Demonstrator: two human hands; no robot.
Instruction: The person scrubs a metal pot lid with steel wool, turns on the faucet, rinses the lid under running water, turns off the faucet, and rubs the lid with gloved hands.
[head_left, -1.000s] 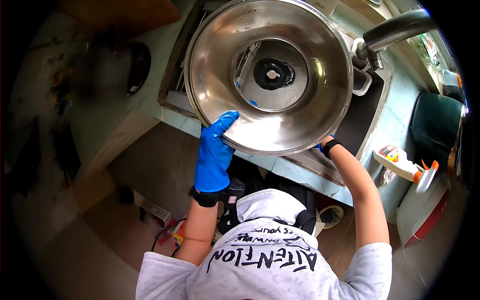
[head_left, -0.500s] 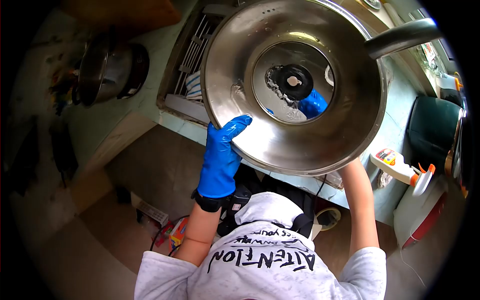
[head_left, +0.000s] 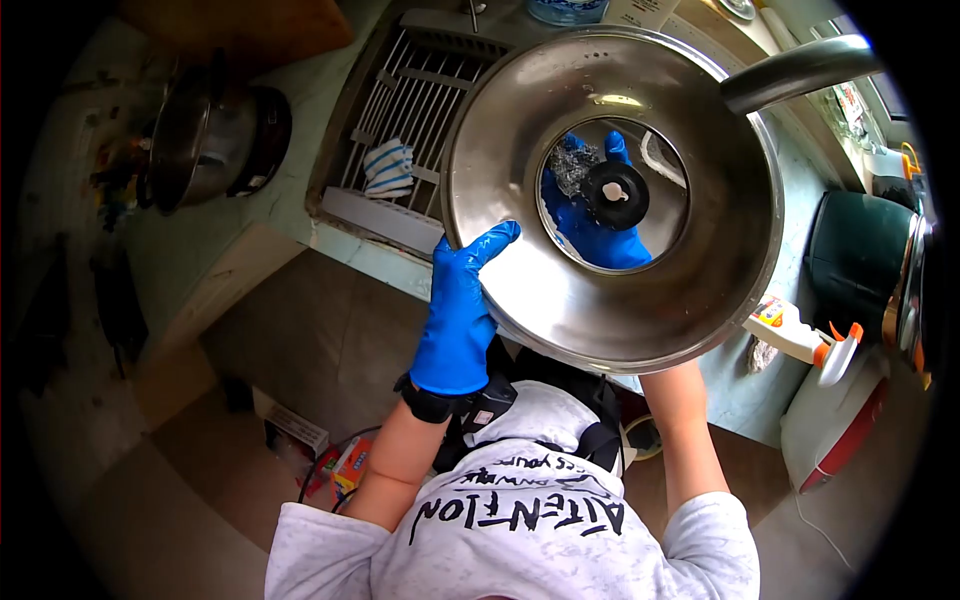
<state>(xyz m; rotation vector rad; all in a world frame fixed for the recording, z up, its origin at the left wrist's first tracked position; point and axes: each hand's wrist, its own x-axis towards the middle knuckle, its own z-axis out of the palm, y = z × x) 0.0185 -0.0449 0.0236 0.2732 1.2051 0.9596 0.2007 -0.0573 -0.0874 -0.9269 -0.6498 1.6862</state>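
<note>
A stainless steel pot lid (head_left: 690, 290) with a round glass window is held up with its inner side towards me. My left hand (head_left: 455, 310), in a blue rubber glove, grips its lower left rim, thumb over the face and fingers behind. Through the glass, my blue-gloved right hand (head_left: 613, 247) shows behind the lid, around the black knob base (head_left: 614, 193). It holds a silver steel wool scrubber (head_left: 572, 172) against the far side of the glass, partly hidden. A metal tap spout (head_left: 800, 75) crosses in front of the upper right rim.
A slatted rack (head_left: 415, 95) with a striped cloth (head_left: 389, 168) lies left of the lid. A steel pot (head_left: 190, 150) stands farther left. To the right are a spray bottle (head_left: 795, 335) and a dark green container (head_left: 855, 250). A blue-tinted tub (head_left: 567, 10) sits behind.
The lid has moved right and slightly down with my left hand, uncovering more of the rack. Behind the glass, my right hand has shifted, and more of its glove and fingers shows.
</note>
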